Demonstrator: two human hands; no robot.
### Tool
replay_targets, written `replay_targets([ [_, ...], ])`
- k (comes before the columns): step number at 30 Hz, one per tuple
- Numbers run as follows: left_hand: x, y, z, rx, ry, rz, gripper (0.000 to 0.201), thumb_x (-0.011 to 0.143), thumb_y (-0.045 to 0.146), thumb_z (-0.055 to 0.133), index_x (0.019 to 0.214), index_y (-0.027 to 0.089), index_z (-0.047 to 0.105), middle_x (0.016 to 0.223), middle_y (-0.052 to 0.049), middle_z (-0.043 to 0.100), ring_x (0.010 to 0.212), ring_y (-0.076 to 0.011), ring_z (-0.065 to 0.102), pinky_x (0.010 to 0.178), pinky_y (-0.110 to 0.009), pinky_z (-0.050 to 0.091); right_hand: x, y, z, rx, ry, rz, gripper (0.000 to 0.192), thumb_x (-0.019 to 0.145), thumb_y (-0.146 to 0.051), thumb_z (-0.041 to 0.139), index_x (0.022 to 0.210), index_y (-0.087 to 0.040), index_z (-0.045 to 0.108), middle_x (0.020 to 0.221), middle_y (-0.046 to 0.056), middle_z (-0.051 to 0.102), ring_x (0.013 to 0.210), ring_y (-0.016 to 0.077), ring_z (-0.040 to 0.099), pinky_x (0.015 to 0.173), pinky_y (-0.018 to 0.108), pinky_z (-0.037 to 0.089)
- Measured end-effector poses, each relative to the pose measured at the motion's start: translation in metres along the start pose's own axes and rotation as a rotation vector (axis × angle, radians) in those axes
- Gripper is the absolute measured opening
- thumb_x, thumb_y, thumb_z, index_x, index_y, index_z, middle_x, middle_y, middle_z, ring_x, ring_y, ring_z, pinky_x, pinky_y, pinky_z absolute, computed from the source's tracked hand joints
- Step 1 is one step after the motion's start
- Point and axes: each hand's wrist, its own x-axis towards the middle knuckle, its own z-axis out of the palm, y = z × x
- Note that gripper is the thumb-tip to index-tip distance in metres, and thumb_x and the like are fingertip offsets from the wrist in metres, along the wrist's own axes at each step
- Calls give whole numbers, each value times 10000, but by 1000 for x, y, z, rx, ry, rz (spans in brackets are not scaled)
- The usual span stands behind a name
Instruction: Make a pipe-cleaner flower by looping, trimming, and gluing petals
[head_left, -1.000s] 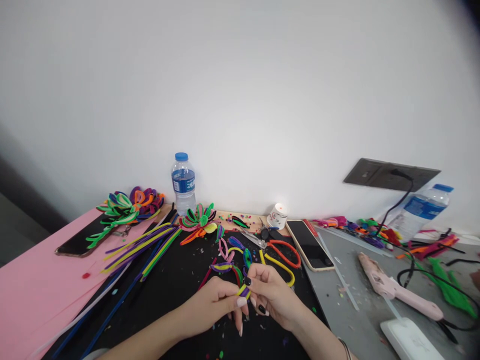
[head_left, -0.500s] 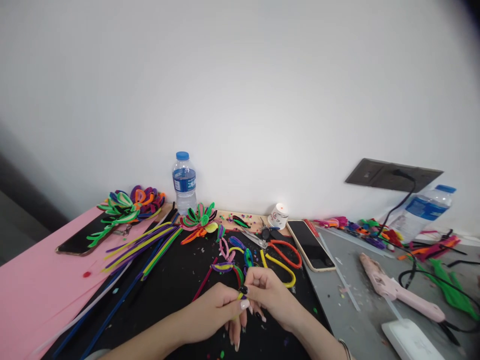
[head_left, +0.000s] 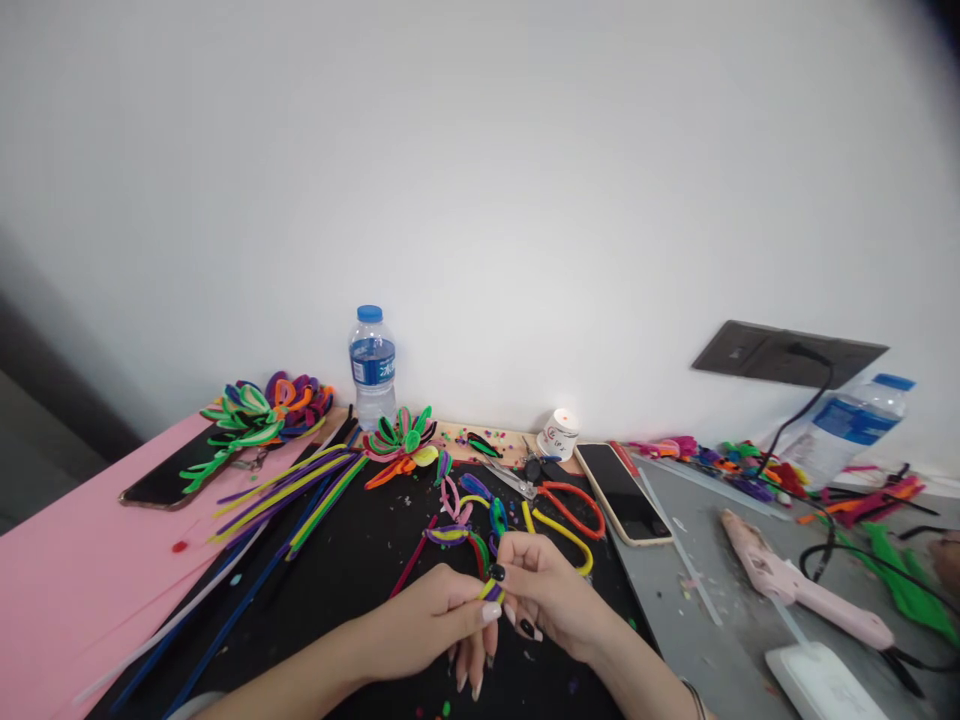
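Between the fingertips of both hands is a short piece of yellow and purple pipe cleaners (head_left: 492,591), laid side by side. My left hand (head_left: 442,618) pinches its lower left end with thumb and forefinger. At the upper right, the thumb and forefinger of my right hand (head_left: 544,588) are closed on the same piece. Just beyond my fingers lie looped pipe cleaner leaves (head_left: 450,535) in several colours. A pair of scissors (head_left: 574,510) with red and yellow handles rests behind my right hand. A dark red pipe cleaner (head_left: 412,560) lies beyond my left hand.
Loose pipe cleaners (head_left: 292,490) and a pipe cleaner flower (head_left: 401,437) lie to the left. A water bottle (head_left: 372,370) and a paper cup (head_left: 559,434) stand by the wall. A phone (head_left: 624,493) and a pink glue gun (head_left: 802,590) with its cord are on the right.
My fingers have shifted slightly, so more of the yellow and purple piece shows between them. The camera view has moved a little. Part of another person's hand shows at the right edge.
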Motion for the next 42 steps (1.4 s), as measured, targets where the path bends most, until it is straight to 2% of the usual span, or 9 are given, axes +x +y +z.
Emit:
replay_targets([
  [9,-2,1,1,26,18,-16,395,791,462,454,567,147,535,411,29,503,379,-88,458,467,-185,368,0,-7,-10,52,-34,5,281,676,-334,682,645,-157,465,432,-45,549,281,27,368,284,124,245],
  [14,2,0,-2,-190,27,-46,509,796,567,354,660,127,567,471,-9,563,357,-73,449,400,-171,287,1,-7,-10,-42,46,-102,261,696,-329,661,643,-159,470,454,-50,555,296,28,375,294,126,279],
  [17,3,0,-9,-364,-44,-153,591,803,595,279,752,108,609,496,-30,576,344,-78,459,364,-173,281,0,-7,-6,-152,33,-164,234,695,-325,656,647,-141,518,488,-29,576,334,45,425,325,143,337],
  [21,-1,1,-21,-433,-268,-289,457,808,483,414,772,85,635,468,-26,565,325,-78,467,350,-171,320,-3,-3,2,-228,-39,-160,187,684,-283,658,636,-119,582,519,-15,577,384,74,495,370,180,400],
  [24,-3,1,-25,-466,-325,-316,351,772,418,516,754,88,632,450,-12,559,322,-75,471,341,-163,338,-5,0,4,-242,-47,-154,138,683,-243,654,662,-112,612,534,-11,579,401,86,525,392,195,428],
  [28,1,-1,-22,-425,-234,-306,311,714,397,591,644,94,596,409,0,546,293,-62,445,313,-147,327,-2,1,4,-257,-33,-151,113,667,-212,659,702,-117,609,515,-21,574,406,96,542,411,204,446],
  [35,9,-8,-10,-147,124,-141,323,737,403,530,572,125,513,390,16,546,268,-61,423,310,-152,333,4,0,3,-342,67,-166,80,699,-177,587,760,-141,549,514,-49,544,393,79,497,410,191,414],
  [37,10,-9,-8,-71,155,-121,315,746,389,508,568,129,501,390,15,548,270,-67,432,299,-149,314,4,2,3,-415,107,-175,29,703,-123,535,703,-150,525,477,-60,517,376,72,467,392,174,377],
  [42,10,-6,-4,-5,165,-83,251,757,340,483,619,131,495,441,16,571,320,-68,469,344,-153,353,0,4,4,-556,143,-181,134,698,-60,433,633,-163,489,464,-60,495,376,65,431,383,162,323],
])
